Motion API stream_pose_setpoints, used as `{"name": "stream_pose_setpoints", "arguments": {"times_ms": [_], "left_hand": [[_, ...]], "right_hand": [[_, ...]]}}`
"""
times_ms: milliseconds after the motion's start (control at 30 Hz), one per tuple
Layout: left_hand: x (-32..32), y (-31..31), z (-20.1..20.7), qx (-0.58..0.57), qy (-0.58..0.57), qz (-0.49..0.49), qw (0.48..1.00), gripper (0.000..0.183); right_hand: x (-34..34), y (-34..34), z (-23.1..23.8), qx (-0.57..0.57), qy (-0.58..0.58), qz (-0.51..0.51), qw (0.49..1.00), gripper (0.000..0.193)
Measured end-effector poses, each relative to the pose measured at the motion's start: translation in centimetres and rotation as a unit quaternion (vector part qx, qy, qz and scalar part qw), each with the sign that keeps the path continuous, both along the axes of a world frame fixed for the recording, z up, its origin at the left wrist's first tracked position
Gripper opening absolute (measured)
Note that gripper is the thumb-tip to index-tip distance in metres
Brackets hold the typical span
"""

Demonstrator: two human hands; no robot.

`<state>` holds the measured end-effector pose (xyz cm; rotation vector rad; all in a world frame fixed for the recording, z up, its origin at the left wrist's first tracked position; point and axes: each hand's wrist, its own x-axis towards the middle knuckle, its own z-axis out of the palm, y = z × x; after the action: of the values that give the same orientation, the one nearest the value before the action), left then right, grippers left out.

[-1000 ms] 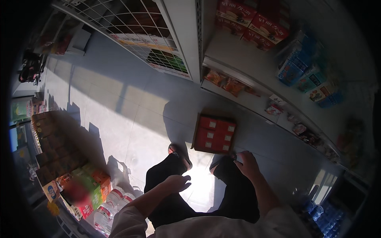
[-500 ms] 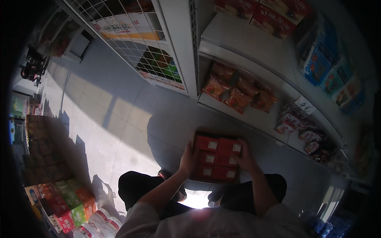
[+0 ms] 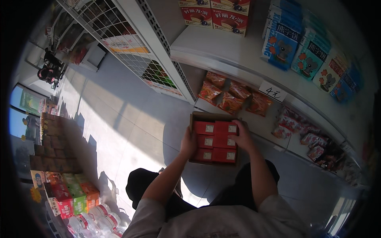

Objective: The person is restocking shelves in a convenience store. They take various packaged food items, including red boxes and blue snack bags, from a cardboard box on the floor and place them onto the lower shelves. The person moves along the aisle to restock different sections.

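Note:
Between my hands is an open brown cardboard box [image 3: 193, 119] filled with several red packs [image 3: 204, 141], each bearing a small white label. My left hand [image 3: 188, 142] presses against the box's left side, its fingers partly hidden behind the wall. On the opposite side my right hand [image 3: 243, 138] grips the right wall, with its thumb lying over the rim onto the packs. The box is in front of my knees, close to the lowest shelf [image 3: 254, 123], where orange-red snack bags [image 3: 230, 103] lie.
Shelves on the right carry red snack boxes [image 3: 230, 20], blue and teal bags [image 3: 282, 41] and small wrapped packs [image 3: 303, 131]. A wire-grid rack side [image 3: 119, 35] rises ahead. Colourful cartons [image 3: 73, 194], white-wrapped rolls [image 3: 95, 220] and stacked brown boxes [image 3: 51, 141] line the left.
The box, held in both hands, appears higher in view and nearer the shelf. My head view has shifted too, so the shelves and floor goods sit differently. The grip looks unchanged.

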<state>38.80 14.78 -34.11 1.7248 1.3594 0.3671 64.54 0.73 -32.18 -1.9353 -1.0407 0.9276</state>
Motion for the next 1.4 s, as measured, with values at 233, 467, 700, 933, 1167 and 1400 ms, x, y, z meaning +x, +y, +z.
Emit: {"name": "stream_pose_setpoints", "arguments": {"times_ms": [233,467,700,933,1167,1400], "left_hand": [[0.6,2.7,-0.7,0.016,0.078,-0.004,0.997,0.051],[0.8,1.6,-1.4,0.026,0.031,-0.011,0.999,0.051],[-1.8,2.7,-4.4,-0.036,0.019,-0.021,0.999,0.053],[-2.6,2.4,-3.7,-0.204,-0.111,-0.03,0.972,0.049],[-2.6,3.1,-3.6,-0.051,0.02,-0.042,0.998,0.047],[-2.9,2.8,-1.6,-0.059,-0.029,-0.056,0.996,0.047]], "right_hand": [[-1.0,1.1,0.6,-0.031,-0.057,-0.009,0.998,0.075],[0.5,1.0,0.2,-0.061,-0.043,0.022,0.997,0.076],[-0.6,1.0,0.9,-0.065,-0.042,0.035,0.996,0.076],[-2.2,-1.3,4.4,0.006,-0.23,0.053,0.972,0.075],[-3.8,-3.8,13.1,0.167,-0.116,0.013,0.979,0.073],[-1.0,0.9,25.4,0.438,-0.015,-0.011,0.899,0.065]]}}
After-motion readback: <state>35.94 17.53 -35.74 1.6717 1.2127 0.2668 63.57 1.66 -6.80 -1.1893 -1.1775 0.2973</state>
